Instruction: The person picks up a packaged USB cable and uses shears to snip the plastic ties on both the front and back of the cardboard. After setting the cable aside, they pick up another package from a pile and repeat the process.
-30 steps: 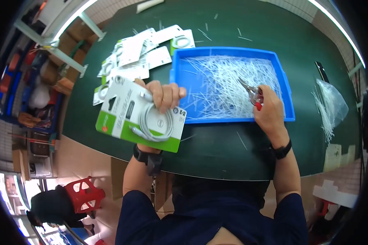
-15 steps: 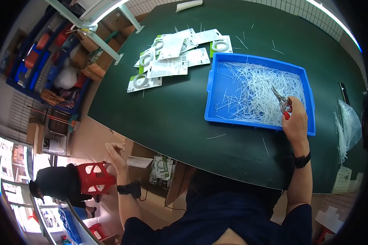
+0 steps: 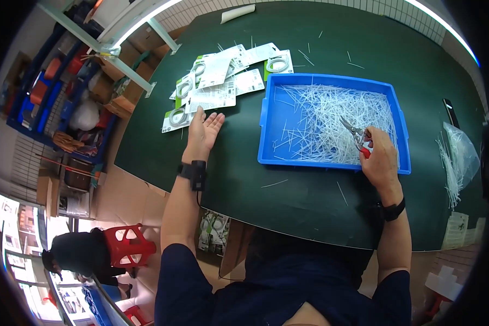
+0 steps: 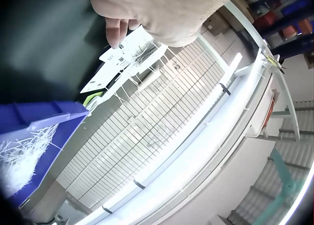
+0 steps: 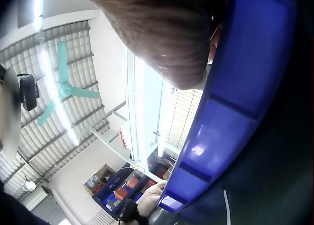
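In the head view the left hand (image 3: 202, 135) is held palm up with nothing in it, just below a pile of cable packages (image 3: 212, 98) on the green table. The right hand (image 3: 381, 163) grips red-handled pruning cutters (image 3: 358, 136) above a blue tray (image 3: 266, 117) full of white plastic ties (image 3: 337, 117). In the left wrist view, the left hand (image 4: 157, 11) has its fingers near the packages (image 4: 125, 53). The right wrist view shows the right hand (image 5: 167, 33) beside the blue tray wall (image 5: 216, 132); its fingers are mostly hidden there.
Loose ties (image 3: 342, 193) lie around the tray. A plastic bag (image 3: 462, 149) and a black-handled object (image 3: 451, 113) lie at the right, a white roll (image 3: 238, 14) at the far edge. Below the table are packages in a box (image 3: 214, 231); a person (image 3: 81, 252) is near a red stool (image 3: 129, 245).
The package held by the left hand is gone from it. That hand dropped beside the table edge, then rose over the table. The right hand keeps the cutters over the tray; the head view has shifted.
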### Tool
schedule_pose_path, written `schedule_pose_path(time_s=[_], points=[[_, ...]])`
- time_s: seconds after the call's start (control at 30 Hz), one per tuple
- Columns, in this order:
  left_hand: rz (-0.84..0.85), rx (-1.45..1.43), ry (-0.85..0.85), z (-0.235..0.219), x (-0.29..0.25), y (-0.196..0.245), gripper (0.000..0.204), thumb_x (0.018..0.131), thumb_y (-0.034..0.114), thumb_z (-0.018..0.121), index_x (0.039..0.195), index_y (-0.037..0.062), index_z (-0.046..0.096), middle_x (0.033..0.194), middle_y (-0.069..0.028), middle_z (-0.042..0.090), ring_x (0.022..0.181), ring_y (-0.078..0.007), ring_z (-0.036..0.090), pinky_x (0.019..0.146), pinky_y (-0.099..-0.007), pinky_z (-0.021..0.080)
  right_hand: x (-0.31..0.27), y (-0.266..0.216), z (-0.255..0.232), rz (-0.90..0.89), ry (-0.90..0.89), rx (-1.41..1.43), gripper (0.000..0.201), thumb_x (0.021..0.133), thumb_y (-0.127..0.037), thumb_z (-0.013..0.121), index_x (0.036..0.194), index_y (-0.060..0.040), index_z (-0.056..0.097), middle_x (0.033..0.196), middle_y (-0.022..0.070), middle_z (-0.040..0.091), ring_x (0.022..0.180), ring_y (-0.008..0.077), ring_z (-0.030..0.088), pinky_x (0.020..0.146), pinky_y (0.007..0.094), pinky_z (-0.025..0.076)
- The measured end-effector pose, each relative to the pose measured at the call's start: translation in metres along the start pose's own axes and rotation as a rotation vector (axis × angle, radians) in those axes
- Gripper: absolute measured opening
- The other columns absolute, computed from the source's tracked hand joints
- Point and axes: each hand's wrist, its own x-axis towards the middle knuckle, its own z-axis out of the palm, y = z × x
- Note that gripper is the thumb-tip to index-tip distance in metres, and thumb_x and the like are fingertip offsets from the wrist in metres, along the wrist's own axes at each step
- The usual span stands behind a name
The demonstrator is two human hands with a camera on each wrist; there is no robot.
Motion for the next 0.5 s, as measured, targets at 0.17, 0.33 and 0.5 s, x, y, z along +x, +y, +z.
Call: schedule_pose_path(time_s=[0.17,0.33,0.5], points=[[0.137,0.102,0.085,-0.001,0.077,-0.006,0.045,0.106,0.034,0.068,0.127,-0.0021,0.052,0.105,-0.0146,0.061,0.093,-0.0259,0.065,0.077,-0.0403,0.062,-0.002,0.0,-0.001,-0.011,0.018,0.021,0.051,0.074,0.009,0.077,0.121,-0.0002,0.061,0.107,0.0168,0.067,0.093,0.0327,0.068,0.083,0.041,0.056],[0.241,0.308,0.284,0.018,0.072,-0.004,0.033,0.107,0.028,0.062,0.125,0.0018,0.056,0.101,-0.0095,0.064,0.08,-0.0211,0.064,0.058,-0.0338,0.055,-0.003,-0.001,-0.002,-0.014,-0.007,0.042,0.052,0.073,0.009,0.078,0.122,-0.0002,0.062,0.108,0.0171,0.067,0.094,0.0337,0.068,0.083,0.0416,0.056],[0.388,0.534,0.154,0.038,0.002,-0.002,0.033,0.111,0.028,0.052,0.138,0.0083,0.051,0.118,-0.0106,0.067,0.087,-0.0223,0.071,0.061,-0.0342,0.058,-0.003,0.0,-0.002,-0.021,0.011,0.068,0.054,0.073,0.009,0.078,0.124,-0.0005,0.062,0.109,0.0171,0.067,0.093,0.0337,0.068,0.084,0.0416,0.056]])
